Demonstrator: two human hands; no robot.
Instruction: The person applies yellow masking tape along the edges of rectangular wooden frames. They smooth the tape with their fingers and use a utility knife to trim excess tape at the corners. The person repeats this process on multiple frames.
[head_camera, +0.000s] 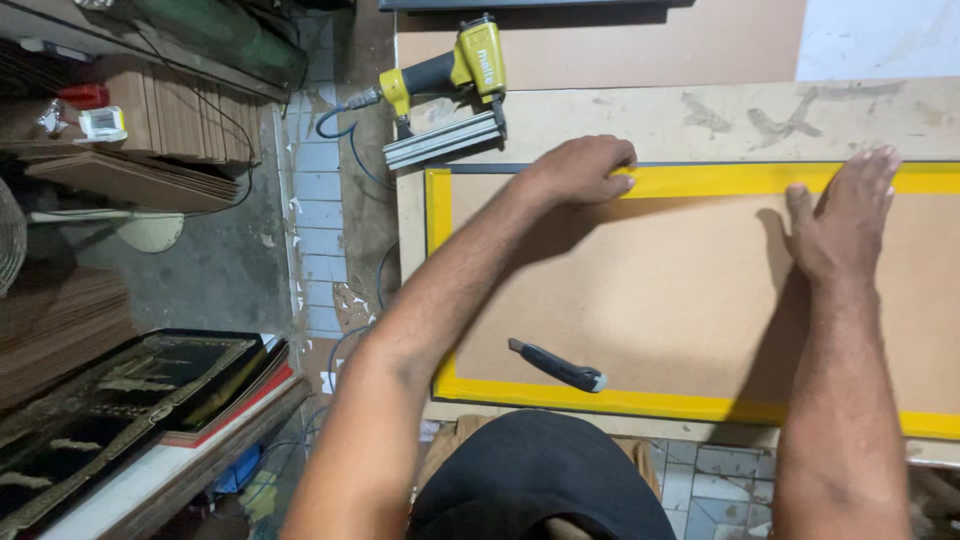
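The person leans over a desk (700, 120) on which a large brown backing board (650, 300) lies flat, its margins bound with yellow tape (720, 180) along the far, left and near edges.

The left hand (585, 168) rests near the board's far-left corner, fingers curled down, their tips pressing on the yellow tape of the far edge; it holds nothing. The right hand (840, 220) lies flat and spread further to the right along the same edge, palm on the brown board and fingertips reaching onto the tape; it too holds nothing. The two hands are well apart.

A utility knife (557, 366) with a dark handle lies loose on the board near its near edge, just beyond the tape strip there, apart from both hands. A yellow and black pneumatic nail gun (450, 90) sits at the far-left corner of the desk, just beyond the board's corner, with a blue hose (350, 150) running off the desk's left edge.

To the left of the desk, on a lower surface, lie dark ornate picture frames (110, 400), and stacked brown boards (130, 180) sit further back.
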